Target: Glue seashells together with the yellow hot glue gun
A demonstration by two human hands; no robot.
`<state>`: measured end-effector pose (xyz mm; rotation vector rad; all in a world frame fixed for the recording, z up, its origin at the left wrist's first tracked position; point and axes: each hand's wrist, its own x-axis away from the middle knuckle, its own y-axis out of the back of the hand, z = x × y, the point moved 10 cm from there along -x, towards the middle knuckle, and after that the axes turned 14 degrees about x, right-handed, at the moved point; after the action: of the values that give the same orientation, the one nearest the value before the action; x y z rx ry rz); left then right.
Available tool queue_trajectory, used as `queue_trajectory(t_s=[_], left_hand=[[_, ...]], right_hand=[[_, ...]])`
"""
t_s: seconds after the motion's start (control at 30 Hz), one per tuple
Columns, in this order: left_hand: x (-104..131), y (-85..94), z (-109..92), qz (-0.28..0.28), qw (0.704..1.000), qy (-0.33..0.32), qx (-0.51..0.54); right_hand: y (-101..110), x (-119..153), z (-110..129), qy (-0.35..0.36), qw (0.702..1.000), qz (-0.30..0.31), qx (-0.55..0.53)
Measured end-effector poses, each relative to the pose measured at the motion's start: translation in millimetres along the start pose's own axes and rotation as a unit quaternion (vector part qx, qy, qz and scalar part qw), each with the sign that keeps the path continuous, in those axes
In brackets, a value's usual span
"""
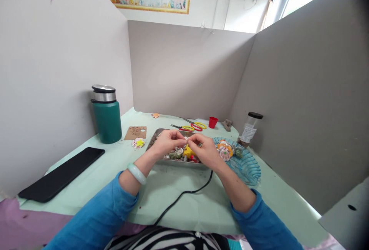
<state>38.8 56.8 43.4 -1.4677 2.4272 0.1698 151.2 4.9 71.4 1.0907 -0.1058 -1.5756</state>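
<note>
Above a metal tray (180, 163) filled with small mixed pieces, my left hand (168, 142) and my right hand (203, 150) meet with pinched fingertips. Whatever lies between the fingertips is too small to make out. Just below the right fingers is a yellow glue gun (188, 151), partly hidden, with a black cord (187, 192) running toward me. To the right, a blue shell-shaped plate (250, 169) holds orange and pink decorated pieces (225, 151). A white disc with a yellow star (138, 143) lies left of the tray.
A green bottle (107, 117) and a black phone-like slab (62, 173) stand at left. Behind the tray are scissors (197, 126) and a red cup (213, 122). A black-lidded jar (250, 129) is at right. Grey partitions (187, 69) enclose the table. Brown card (135, 132) lies left.
</note>
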Motion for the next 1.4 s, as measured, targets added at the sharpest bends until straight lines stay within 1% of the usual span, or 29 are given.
queue_trajectory(t_s=[0.13, 0.23, 0.37, 0.5, 0.57, 0.67, 0.7, 0.73, 0.77, 0.83, 0.9, 0.93, 1.0, 1.07, 1.13, 1.2, 1.27, 1.33, 1.4], left_hand=[[1.2, -2.1, 1.9, 0.004, 0.998, 0.017, 0.056], [2.5, -5.6, 5.3, 0.019, 0.987, 0.049, 0.15], [5.7, -14.4, 6.5, 0.059, 0.961, 0.091, 0.254], [5.9, -19.8, 4.6, 0.084, 0.947, 0.098, 0.293], [4.0, -18.1, 4.5, 0.08, 0.948, 0.091, 0.294], [-1.3, -3.3, 0.2, 0.03, 0.956, 0.044, 0.288], [-2.7, 3.9, -2.0, 0.006, 0.958, 0.023, 0.287], [-3.5, 10.7, -3.9, -0.017, 0.958, 0.007, 0.287], [-4.0, 16.4, -5.5, -0.035, 0.957, -0.006, 0.288], [-4.7, 22.0, -7.8, -0.047, 0.956, -0.016, 0.288], [-5.2, 22.7, -9.2, -0.04, 0.956, -0.017, 0.289], [-5.4, 22.6, -9.2, -0.036, 0.956, -0.014, 0.291], [-5.5, 22.9, -7.7, -0.037, 0.956, -0.005, 0.293], [-5.6, 23.7, -6.3, -0.041, 0.959, 0.003, 0.282], [-5.6, 25.0, -6.8, -0.047, 0.967, 0.003, 0.251], [-5.8, 26.7, -7.6, -0.055, 0.976, 0.002, 0.208], [-6.3, 28.6, -6.3, -0.064, 0.983, 0.009, 0.169], [-7.4, 31.2, -4.7, -0.074, 0.989, 0.013, 0.124], [-8.7, 34.7, -5.6, -0.083, 0.995, 0.002, 0.054]], right_hand=[[-2.9, 0.3, -4.7, -0.024, 0.999, 0.013, -0.042], [3.6, 0.6, -5.2, -0.019, 0.999, -0.003, -0.039], [13.9, 2.1, -4.3, 0.0, 1.0, -0.031, -0.001], [16.6, 4.4, 4.3, 0.036, 0.995, -0.059, 0.069], [15.2, 5.5, 12.2, 0.073, 0.991, -0.067, 0.094], [14.9, 5.7, 14.8, 0.105, 0.982, -0.075, 0.137], [14.4, 4.7, 11.1, 0.101, 0.979, -0.068, 0.162], [12.0, 3.3, 5.8, 0.095, 0.975, -0.049, 0.196], [6.6, 2.0, -0.9, 0.089, 0.967, -0.013, 0.238], [-5.5, 1.5, -17.3, 0.078, 0.94, 0.072, 0.324], [-14.2, 3.4, -34.1, 0.061, 0.907, 0.145, 0.39], [-15.7, 4.2, -40.4, 0.052, 0.894, 0.164, 0.413], [-16.6, 5.3, -48.0, 0.034, 0.876, 0.184, 0.444], [-16.9, 6.5, -52.7, 0.015, 0.865, 0.197, 0.462], [-17.6, 7.7, -54.5, 0.007, 0.861, 0.207, 0.465], [-16.4, 7.3, -52.3, 0.017, 0.869, 0.205, 0.45], [-11.8, 5.3, -47.8, 0.03, 0.897, 0.191, 0.398], [-3.5, 1.8, -45.2, 0.018, 0.941, 0.174, 0.291], [6.6, -2.1, -47.5, -0.029, 0.98, 0.148, 0.132]])
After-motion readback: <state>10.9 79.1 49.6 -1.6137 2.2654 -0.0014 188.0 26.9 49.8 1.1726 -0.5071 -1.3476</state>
